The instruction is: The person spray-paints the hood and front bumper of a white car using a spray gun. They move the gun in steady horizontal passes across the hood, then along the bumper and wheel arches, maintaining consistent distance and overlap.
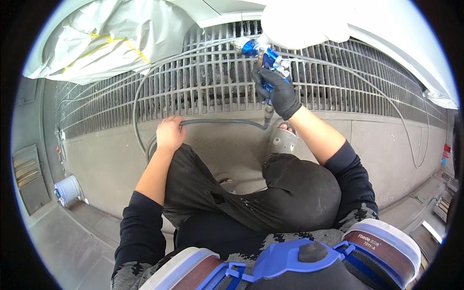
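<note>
My right hand (279, 94), in a black glove, is closed round the grip of a blue metallic spray gun (271, 59). The gun's front end points to the upper left, above the floor grating. From the bottom of its handle a dark air hose (227, 121) curves left to my bare left hand (170, 133). The fingers of that hand are curled round the hose beside my left knee; the palm side is hidden. Just beyond the gun is a large, smooth white rounded shape (302, 24), too bright to make out.
White masking sheet (113, 38) with yellow tape covers a large form at the upper left. Metal grating (217, 92) spans the floor ahead, with hose loops (137, 104) over it. A whitish bucket (68, 190) stands far left. A blue respirator (295, 263) fills the lower edge.
</note>
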The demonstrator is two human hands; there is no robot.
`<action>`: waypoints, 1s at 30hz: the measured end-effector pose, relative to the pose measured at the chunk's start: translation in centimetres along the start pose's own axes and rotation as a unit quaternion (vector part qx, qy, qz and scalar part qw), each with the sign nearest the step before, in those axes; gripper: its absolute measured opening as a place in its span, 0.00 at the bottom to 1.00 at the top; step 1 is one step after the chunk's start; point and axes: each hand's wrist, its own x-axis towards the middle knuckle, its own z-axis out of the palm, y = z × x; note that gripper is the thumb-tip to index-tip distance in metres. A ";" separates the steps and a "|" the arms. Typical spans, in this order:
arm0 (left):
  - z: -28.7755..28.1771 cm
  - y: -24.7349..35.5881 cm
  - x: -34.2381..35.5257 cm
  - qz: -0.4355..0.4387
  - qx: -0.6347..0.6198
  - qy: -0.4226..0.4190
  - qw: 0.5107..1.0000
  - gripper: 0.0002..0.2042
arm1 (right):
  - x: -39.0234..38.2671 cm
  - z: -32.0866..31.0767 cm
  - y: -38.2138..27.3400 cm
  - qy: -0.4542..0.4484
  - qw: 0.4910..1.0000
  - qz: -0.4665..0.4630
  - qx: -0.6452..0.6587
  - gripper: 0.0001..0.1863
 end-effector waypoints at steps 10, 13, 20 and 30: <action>-2.5 -2.5 -2.0 -0.106 -0.079 0.083 0.988 0.12 | -2.9 -8.1 -0.1 0.235 0.967 -0.036 -0.088 0.08; -2.4 -2.4 -2.1 -0.107 -0.072 0.089 0.988 0.14 | -3.5 -10.2 -1.6 0.275 0.952 -0.003 0.135 0.14; -1.8 -3.4 -2.4 -0.153 -0.139 0.131 0.970 0.16 | -2.7 -13.6 -0.2 0.456 0.875 -0.112 -0.118 0.05; -0.3 -7.3 -2.8 -0.237 -0.379 0.272 0.852 0.16 | -2.5 -5.6 5.1 0.246 0.911 -0.214 -0.251 0.18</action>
